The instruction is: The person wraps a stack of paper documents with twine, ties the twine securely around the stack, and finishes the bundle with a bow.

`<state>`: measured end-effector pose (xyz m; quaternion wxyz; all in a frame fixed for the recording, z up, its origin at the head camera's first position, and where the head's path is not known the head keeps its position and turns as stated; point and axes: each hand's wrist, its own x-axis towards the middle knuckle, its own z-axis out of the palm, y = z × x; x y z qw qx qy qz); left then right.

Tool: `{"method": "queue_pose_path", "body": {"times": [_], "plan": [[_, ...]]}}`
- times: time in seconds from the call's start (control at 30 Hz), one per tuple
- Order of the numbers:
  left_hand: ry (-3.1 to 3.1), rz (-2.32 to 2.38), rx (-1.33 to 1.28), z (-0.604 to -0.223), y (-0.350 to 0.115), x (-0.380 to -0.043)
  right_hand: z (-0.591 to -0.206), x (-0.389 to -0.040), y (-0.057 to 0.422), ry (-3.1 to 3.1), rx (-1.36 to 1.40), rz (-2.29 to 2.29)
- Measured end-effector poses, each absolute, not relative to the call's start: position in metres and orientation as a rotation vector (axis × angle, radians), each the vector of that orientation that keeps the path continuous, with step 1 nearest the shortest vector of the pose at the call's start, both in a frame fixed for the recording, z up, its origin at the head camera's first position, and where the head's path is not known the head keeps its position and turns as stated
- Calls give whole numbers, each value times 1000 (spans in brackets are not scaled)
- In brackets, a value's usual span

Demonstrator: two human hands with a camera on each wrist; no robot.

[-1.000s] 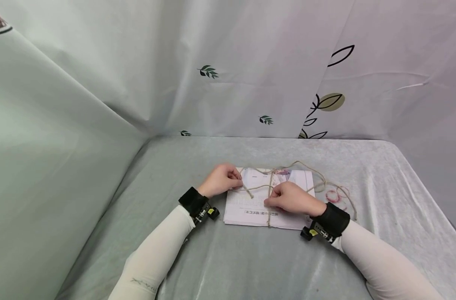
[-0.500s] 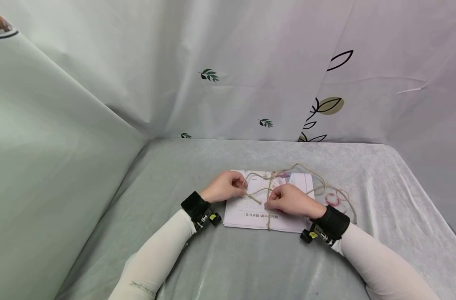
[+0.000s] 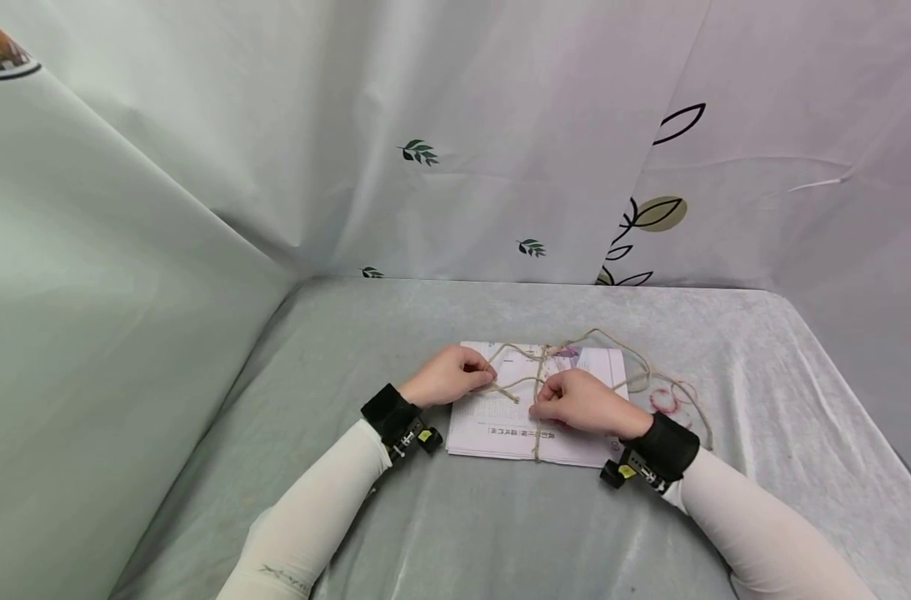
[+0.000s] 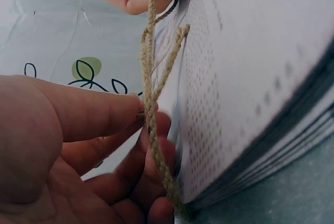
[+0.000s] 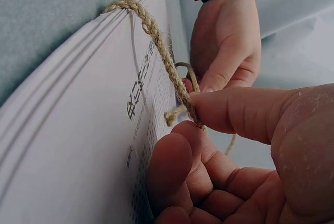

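Observation:
A flat stack of printed paper sheets, seemingly newspapers, lies on the covered table with jute twine running across its top and over its near edge. At the stack's left part, my left hand pinches the twine between thumb and fingers; a short free end sticks out past the fingertips in the left wrist view. Over the middle, my right hand pinches the strand that comes up from the near edge. A length of twine spans between both hands. The right hand covers part of the sheets.
Loose twine trails off the stack's right side, beside a pinkish-red loop of string. A grey cloth covers the table. White sheeting with leaf prints hangs behind and along the left.
My left hand has shifted slightly right across the papers, and the twine's free end has moved right with it. The right hand holds nearly the same place. The head view has tilted slightly.

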<state>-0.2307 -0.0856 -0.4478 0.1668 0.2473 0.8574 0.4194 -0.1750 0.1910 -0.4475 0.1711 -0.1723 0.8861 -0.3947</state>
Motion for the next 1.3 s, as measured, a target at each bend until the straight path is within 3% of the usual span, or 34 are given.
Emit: {"method": "queue_pose_path", "body": {"times": [1.3], "plan": [[2544,1181,743,-451,-79,-225,-447,-177,197,2466,-495,-1141]]}}
